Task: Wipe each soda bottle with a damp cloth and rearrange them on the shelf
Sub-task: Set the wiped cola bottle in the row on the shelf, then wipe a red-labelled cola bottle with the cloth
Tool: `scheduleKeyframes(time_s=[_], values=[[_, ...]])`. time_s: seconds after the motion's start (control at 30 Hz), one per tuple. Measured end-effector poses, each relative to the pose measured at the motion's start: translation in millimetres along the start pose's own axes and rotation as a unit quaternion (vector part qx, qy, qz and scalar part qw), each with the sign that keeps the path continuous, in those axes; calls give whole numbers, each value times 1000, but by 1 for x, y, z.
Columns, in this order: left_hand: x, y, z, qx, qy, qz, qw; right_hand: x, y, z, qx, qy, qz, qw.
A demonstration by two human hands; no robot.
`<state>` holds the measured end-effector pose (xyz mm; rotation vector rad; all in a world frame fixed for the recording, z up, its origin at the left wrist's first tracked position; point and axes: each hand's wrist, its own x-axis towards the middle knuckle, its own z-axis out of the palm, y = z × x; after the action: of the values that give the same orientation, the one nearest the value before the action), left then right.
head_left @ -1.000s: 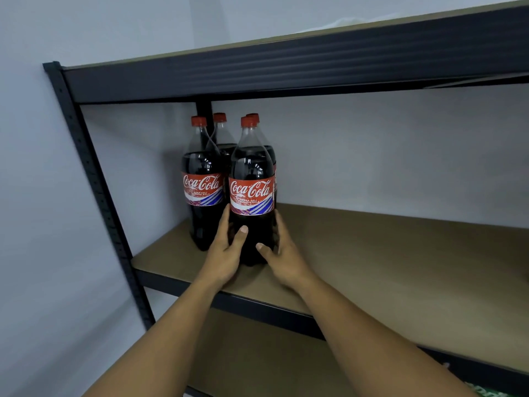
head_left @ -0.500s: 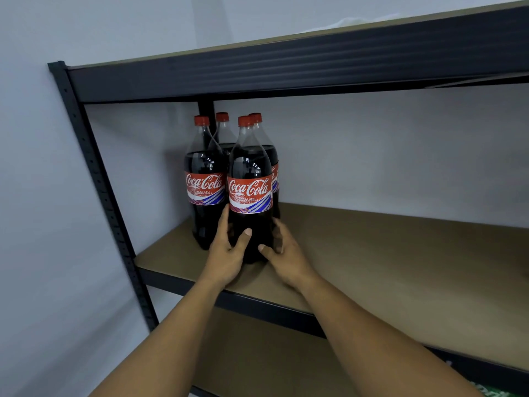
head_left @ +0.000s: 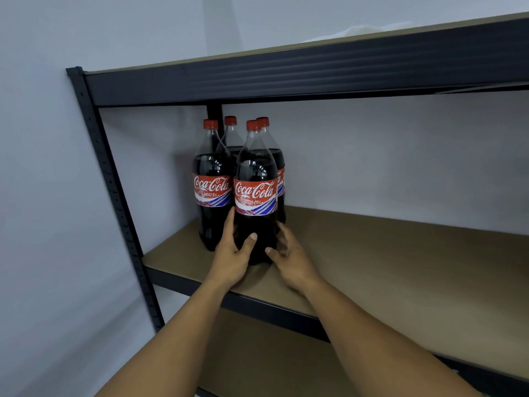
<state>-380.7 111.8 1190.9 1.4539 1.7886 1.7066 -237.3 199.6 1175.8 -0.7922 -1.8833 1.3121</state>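
Observation:
Several cola bottles with red caps and red labels stand clustered at the left end of the brown shelf board (head_left: 386,267). The front bottle (head_left: 255,170) stands upright nearest me, close against the front-left bottle (head_left: 211,167). Two more stand behind, of which little but their necks and caps (head_left: 230,120) (head_left: 263,120) shows. My left hand (head_left: 232,259) grips the front bottle's lower left side, thumb across its front. My right hand (head_left: 292,262) holds its lower right side, thumb on the base, fingers blurred. No cloth is in either hand.
The black upper shelf beam (head_left: 286,78) runs just above the caps. A black upright post (head_left: 114,196) and the grey wall close off the left. The board stretches bare to the right. Something pale (head_left: 360,30) lies on the top shelf. A lower shelf (head_left: 257,362) shows beneath.
Both hands have stayed on the front bottle, which has edged slightly left toward its neighbour. The right fingers now look blurred. My view has shifted a little.

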Motion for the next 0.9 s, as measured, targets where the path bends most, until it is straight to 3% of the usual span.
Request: scheduleKeyframes(time_s=[0.23,0.57,0.9], values=[[3,-1,-2,11,7,-1,1000,6,-2,7,-76,17,-1,997],[3,-4,-1,14,9,-1,1000,6,0,5,-91,27,9,995],[-11,3,9,85,129,13,988,-6,-2,-7,-20,66,16,997]])
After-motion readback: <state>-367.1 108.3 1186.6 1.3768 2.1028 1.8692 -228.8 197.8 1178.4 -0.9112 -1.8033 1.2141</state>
